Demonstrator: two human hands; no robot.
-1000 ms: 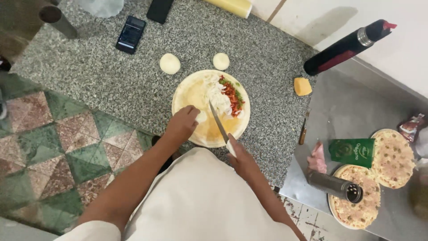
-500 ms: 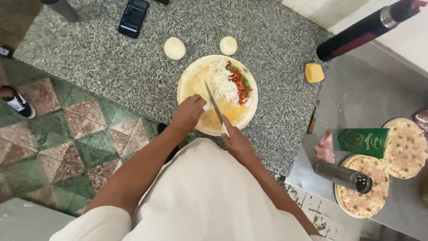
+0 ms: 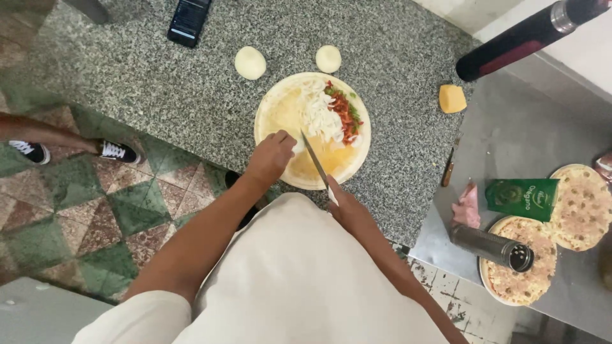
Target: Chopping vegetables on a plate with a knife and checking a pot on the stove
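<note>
The surface [image 3: 127, 83] is speckled grey granite, polished smooth. On it sits a round board [image 3: 274, 114] of pale, matt wood. The knife [image 3: 314, 160] has a thin metal blade with a dull shine. To the right lies a sheet-metal tray [image 3: 529, 134], brushed and matt, with a glossy green paper packet [image 3: 521, 194] and a steel shaker [image 3: 488, 245]. The floor [image 3: 83, 210] is worn, glazed tile
</note>
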